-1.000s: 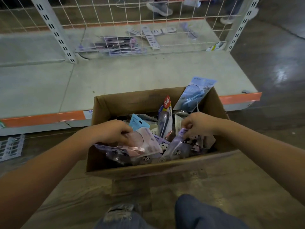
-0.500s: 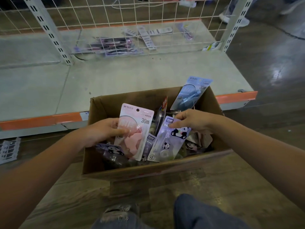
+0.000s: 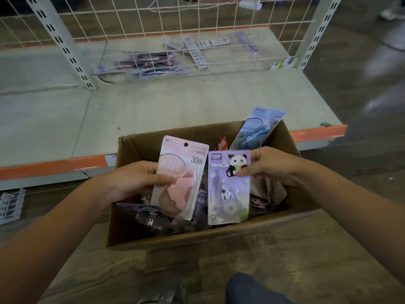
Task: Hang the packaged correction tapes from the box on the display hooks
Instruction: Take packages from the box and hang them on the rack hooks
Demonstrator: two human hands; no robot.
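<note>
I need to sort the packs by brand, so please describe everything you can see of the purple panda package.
The purple panda package is a flat lilac card with a clear plastic blister. "PANDA" and a panda picture are printed near the top; a second small panda and a round tape wheel show lower down. It is held upright, face toward the camera, above the open cardboard box. The right hand pinches its upper right corner. The pink package stands just left of it.

Pink pack (image 3: 180, 178) in left hand (image 3: 133, 179), panda pack (image 3: 229, 189) in right hand (image 3: 270, 164), above box (image 3: 197, 236).
</note>
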